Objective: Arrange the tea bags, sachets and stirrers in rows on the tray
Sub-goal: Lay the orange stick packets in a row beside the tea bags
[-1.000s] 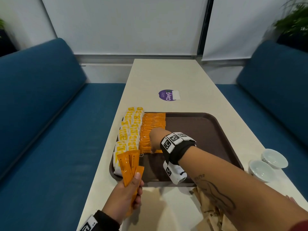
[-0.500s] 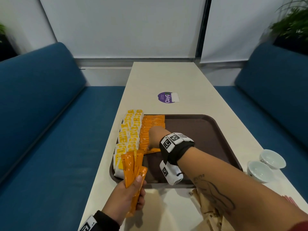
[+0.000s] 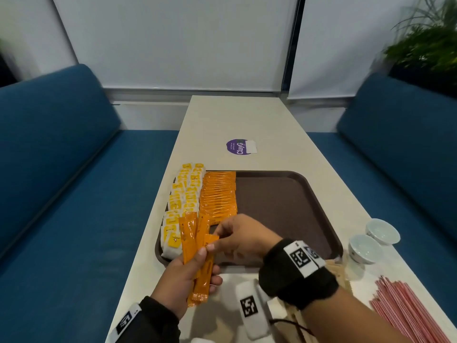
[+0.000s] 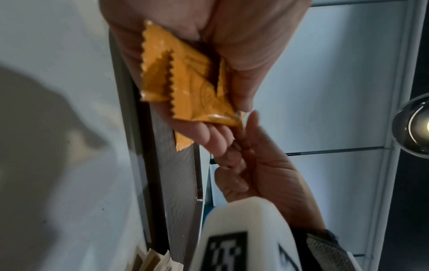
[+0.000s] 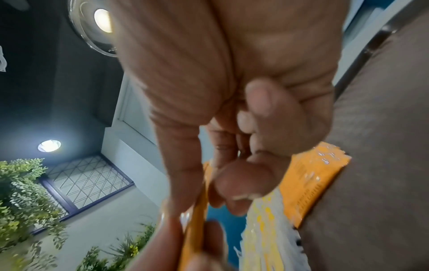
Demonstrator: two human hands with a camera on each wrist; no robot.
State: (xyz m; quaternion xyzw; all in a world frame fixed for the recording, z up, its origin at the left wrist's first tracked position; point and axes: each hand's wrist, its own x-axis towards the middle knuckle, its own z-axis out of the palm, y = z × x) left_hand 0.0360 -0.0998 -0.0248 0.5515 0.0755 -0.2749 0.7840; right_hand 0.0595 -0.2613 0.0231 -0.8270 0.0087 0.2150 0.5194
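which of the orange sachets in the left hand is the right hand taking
The shortest-showing orange sachet, rightmost in the fan held by the left hand. The right hand pinches its top end; the two taller sachets stand untouched beside it.

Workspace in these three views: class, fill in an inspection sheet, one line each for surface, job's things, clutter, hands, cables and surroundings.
Surface: long cream table bearing a brown plastic tray.
Job's things: yellow-and-white tea bags and orange sachets in rows on the tray's left side; red-striped stirrers lie off the tray.
Clutter: two small white bowls; round purple sticker.
Hands: left hand grips a fan of loose orange sachets; right hand pinches one of them.
Cables: thin black cord by the right wrist.
Surroundings: blue benches, white blinds, green plant.
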